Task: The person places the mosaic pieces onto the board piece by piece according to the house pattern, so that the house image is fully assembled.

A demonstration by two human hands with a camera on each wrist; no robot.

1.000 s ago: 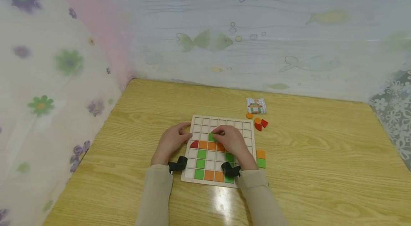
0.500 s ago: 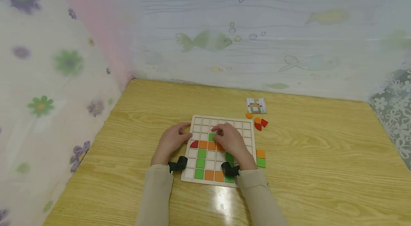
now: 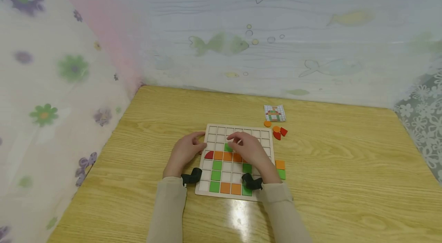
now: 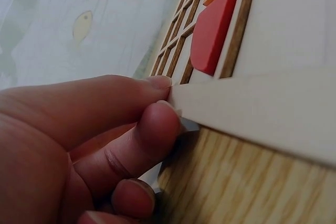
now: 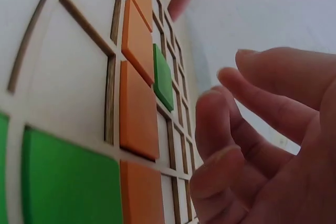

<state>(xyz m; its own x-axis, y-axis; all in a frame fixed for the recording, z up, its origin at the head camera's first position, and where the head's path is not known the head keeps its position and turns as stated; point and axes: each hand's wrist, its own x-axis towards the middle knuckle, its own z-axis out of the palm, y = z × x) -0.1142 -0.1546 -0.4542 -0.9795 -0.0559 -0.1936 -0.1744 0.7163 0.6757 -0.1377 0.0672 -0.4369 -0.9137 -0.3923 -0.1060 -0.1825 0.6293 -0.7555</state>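
Note:
A wooden grid board lies on the table with coloured tiles in its cells. My left hand pinches its left edge between thumb and fingers, near a red quarter-round tile. My right hand hovers over the board, fingers loosely bent and holding nothing. Near its fingertips a green square tile sits in a cell, just above the row of orange square tiles. More green tiles form a column below that row; the right hand and wrist hide part of the board.
Right of the board lie an orange square and a green square. Beyond its far right corner are orange discs, red pieces and a small pattern card. Walls border the table at the back and left.
My right hand has let go of the green tile; its fingers have parted and lifted slightly off it. The left hand has stayed at the board's edge.

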